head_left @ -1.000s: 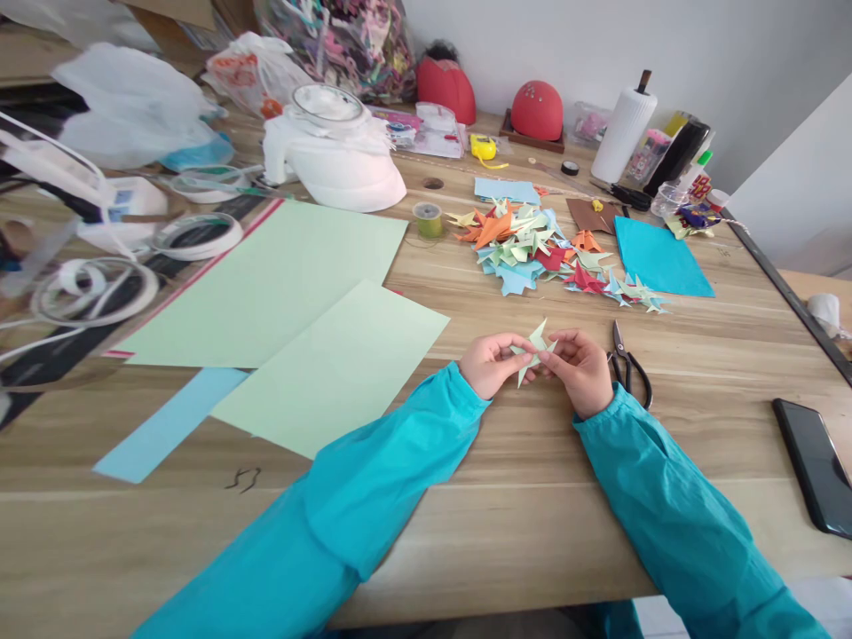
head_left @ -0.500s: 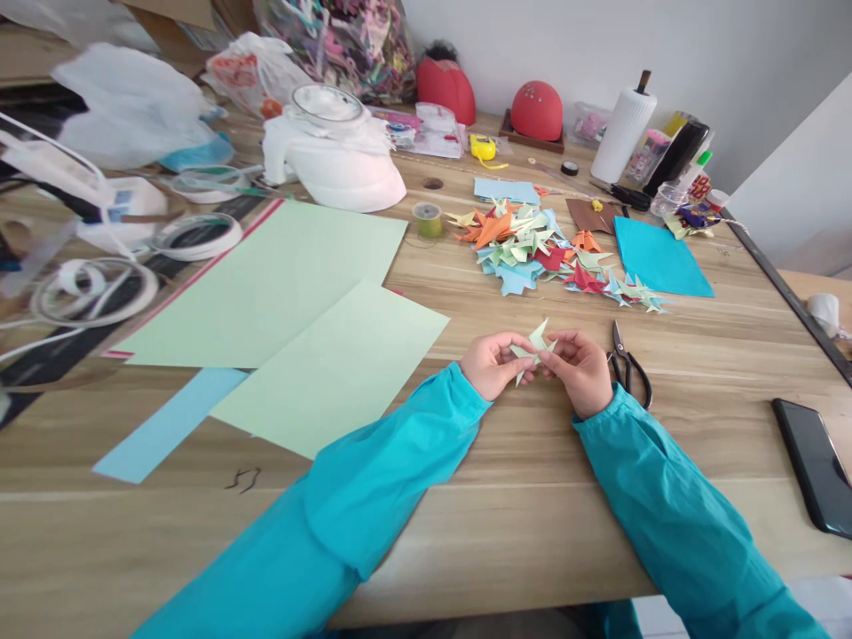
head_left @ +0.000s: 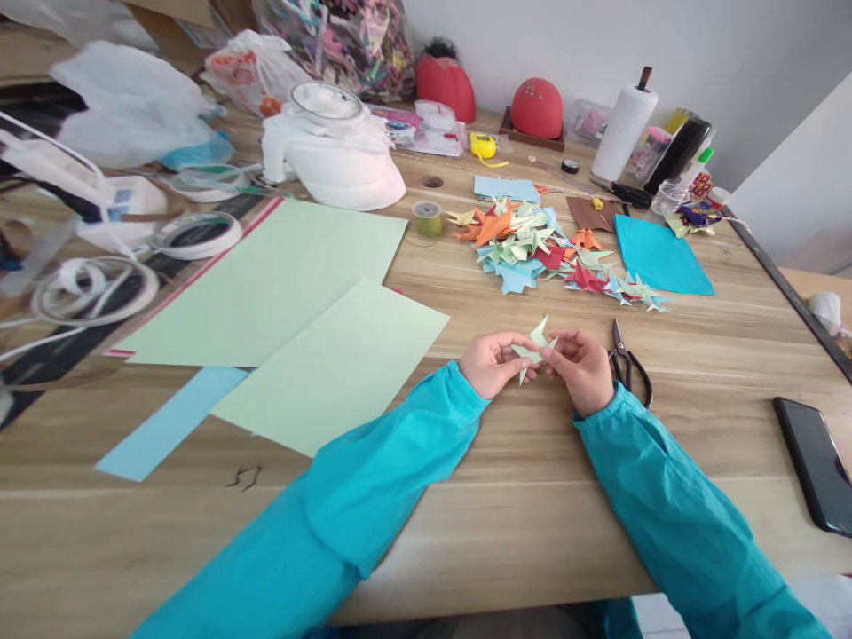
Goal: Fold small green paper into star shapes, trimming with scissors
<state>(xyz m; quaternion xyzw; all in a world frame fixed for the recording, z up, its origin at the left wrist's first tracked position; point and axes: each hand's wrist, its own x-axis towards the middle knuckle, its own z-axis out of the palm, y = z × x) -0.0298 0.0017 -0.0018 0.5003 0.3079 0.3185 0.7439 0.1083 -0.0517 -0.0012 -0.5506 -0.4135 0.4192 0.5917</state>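
Between my two hands is a small pale green origami figure [head_left: 529,354] with pointed tips, one sticking up and one pointing down. My left hand [head_left: 491,364] pinches its left side between thumb and fingers. On the other side, my right hand [head_left: 580,368] is closed with its fingertips on the figure's right part. Black-handled scissors [head_left: 623,359] lie just right of my right hand, blades pointing away. Beyond both hands spreads a pile of folded paper figures [head_left: 525,244] in orange, green, blue and red.
Large pale green sheets [head_left: 339,373] and a blue paper strip [head_left: 169,426] lie to the left. A thread spool [head_left: 428,219] stands by the pile. Bright blue paper [head_left: 662,255] is at right, a phone [head_left: 816,461] near the right edge. White cables [head_left: 93,297] clutter the far left.
The green origami figure has turned very slightly between my fingers, its lower tip shifting a little to the right. Both hands stay almost where they were.
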